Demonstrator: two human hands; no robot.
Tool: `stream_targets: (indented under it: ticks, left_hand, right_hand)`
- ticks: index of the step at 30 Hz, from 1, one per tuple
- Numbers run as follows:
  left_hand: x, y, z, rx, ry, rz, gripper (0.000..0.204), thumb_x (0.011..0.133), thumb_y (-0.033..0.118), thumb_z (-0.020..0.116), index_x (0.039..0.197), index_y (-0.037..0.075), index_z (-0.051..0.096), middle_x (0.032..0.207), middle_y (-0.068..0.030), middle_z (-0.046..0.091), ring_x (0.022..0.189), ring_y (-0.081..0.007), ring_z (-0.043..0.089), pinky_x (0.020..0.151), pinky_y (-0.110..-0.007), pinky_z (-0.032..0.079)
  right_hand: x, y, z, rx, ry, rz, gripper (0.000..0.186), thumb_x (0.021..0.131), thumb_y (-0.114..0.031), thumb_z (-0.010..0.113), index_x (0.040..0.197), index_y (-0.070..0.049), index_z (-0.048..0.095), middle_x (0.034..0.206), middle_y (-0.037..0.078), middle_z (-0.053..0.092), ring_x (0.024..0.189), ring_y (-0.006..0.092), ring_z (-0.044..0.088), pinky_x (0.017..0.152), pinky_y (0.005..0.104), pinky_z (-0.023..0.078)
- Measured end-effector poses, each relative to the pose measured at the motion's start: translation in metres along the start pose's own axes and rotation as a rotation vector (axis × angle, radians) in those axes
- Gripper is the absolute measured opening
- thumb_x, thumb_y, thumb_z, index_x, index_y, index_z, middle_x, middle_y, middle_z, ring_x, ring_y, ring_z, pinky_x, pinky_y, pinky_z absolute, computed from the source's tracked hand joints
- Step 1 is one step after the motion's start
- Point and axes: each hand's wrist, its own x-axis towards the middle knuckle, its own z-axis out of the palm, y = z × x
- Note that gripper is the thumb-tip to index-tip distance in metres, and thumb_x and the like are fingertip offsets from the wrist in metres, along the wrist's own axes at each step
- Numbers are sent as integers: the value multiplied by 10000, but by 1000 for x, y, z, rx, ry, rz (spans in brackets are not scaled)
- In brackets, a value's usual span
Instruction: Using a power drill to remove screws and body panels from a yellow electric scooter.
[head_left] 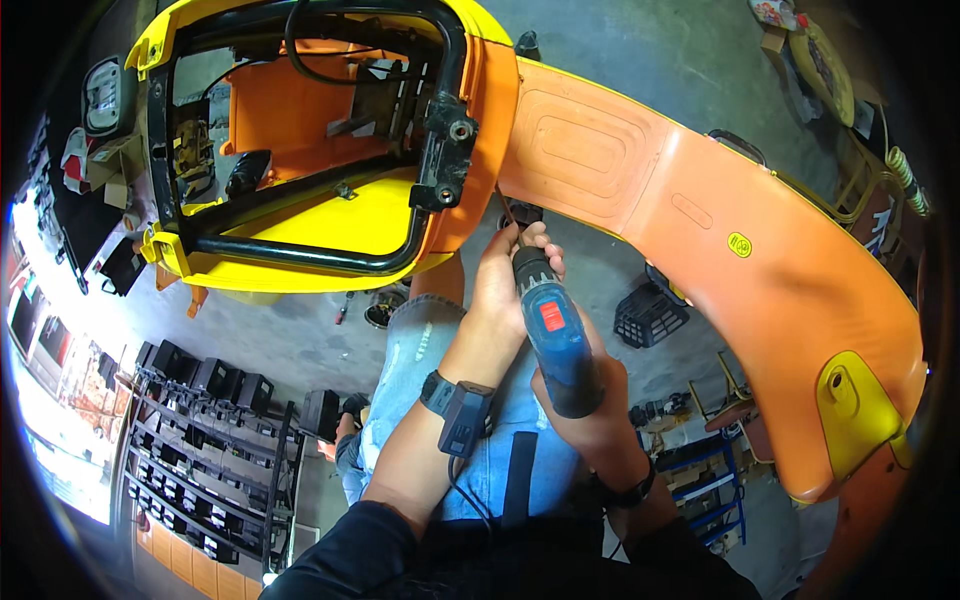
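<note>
Grey concrete floor point(640, 60) lies under an orange and yellow scooter body point(640, 190). Right hand point(590, 405) fingers grip the blue drill point(553, 335) handle; left hand point(505, 285) fingers close round its chuck, its tip against the orange panel's lower edge.

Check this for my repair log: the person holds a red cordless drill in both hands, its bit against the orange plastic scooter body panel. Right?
Not quite. In the head view the cordless drill is blue, with only a small red patch. Left hand and right hand both hold it, its bit at the orange plastic scooter body panel.
</note>
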Motion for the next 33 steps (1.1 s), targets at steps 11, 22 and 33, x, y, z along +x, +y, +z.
stream_targets:
  ticks: [11,22,33]
  left_hand:
    - [-5,-5,-5,-79,-50,-11,199,957,231,546,987,34,549,774,-56,562,695,-186,571,603,-308,555]
    - [-4,-14,-11,-234,-47,30,222,967,259,561,963,39,537,788,-54,568,684,-172,582,606,-309,554]
    - [-2,-21,-8,-125,4,58,240,972,281,536,1000,43,535,789,-64,557,695,-186,567,619,-319,542]
  right_hand:
    - [-1,3,3,10,60,-179,769,733,-90,790,1404,-34,419,1111,201,663,952,352,695,786,375,551]
    - [0,-3,-3,3,39,-153,729,750,-55,759,1399,-33,427,1087,222,658,956,357,694,784,372,547]
    - [1,5,-10,26,74,-199,555,765,23,682,1288,13,498,907,156,674,779,261,705,713,321,540]
